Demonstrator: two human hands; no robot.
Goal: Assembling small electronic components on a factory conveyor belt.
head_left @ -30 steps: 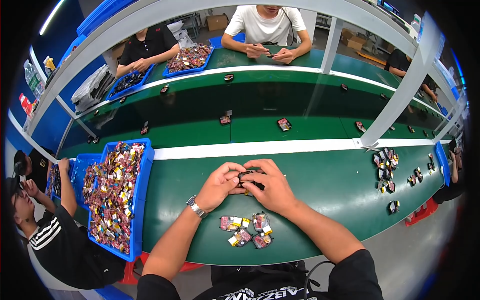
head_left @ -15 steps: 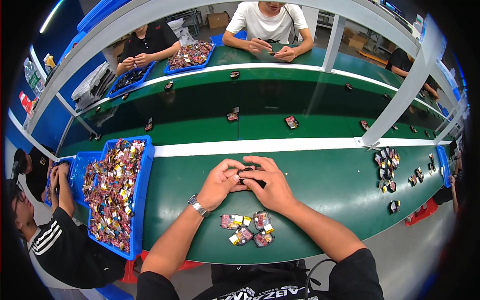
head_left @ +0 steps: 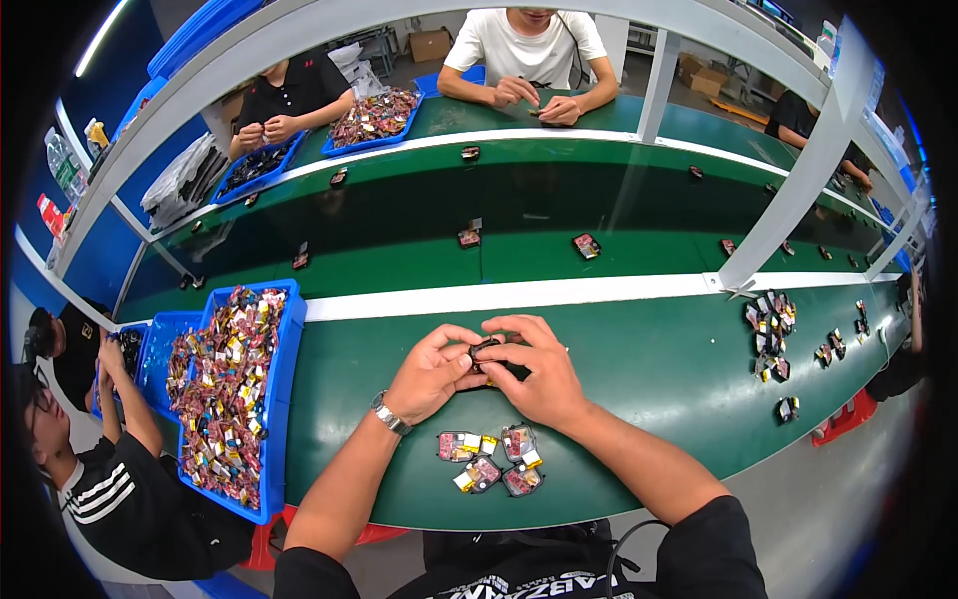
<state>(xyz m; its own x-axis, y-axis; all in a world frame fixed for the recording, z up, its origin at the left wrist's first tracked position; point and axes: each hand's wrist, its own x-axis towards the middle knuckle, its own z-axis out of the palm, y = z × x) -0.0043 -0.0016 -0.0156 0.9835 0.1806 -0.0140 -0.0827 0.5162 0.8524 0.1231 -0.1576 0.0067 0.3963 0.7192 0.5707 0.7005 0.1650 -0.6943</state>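
Widest of all is the green table (head_left: 649,359), its far ends bending into the black rim of the fisheye view; at twelve o'clock beyond it sits a person in a white shirt (head_left: 527,50), the head cut off by the upper edge. At nine o'clock from the wearer's hands stands a blue tray (head_left: 282,399), heaped so tightly with small red, yellow and white parts that single pieces are hard to make out. The left hand (head_left: 424,374) and right hand (head_left: 544,374) meet mid-table, a metal watch (head_left: 390,412) on the left wrist. At three o'clock, well apart from them, lies a loose cluster of dark units (head_left: 768,334); at six o'clock, nearer the body, rest four small units (head_left: 519,439). The dark casing (head_left: 483,351) lies between the two sets of fingertips, mostly covered, its underside out of sight. The left thumb and fingers are closed on its near-left side, pinching it; the right thumb and index finger press in from about three o'clock, the remaining fingers curved above, their exact contact impossible to tell.
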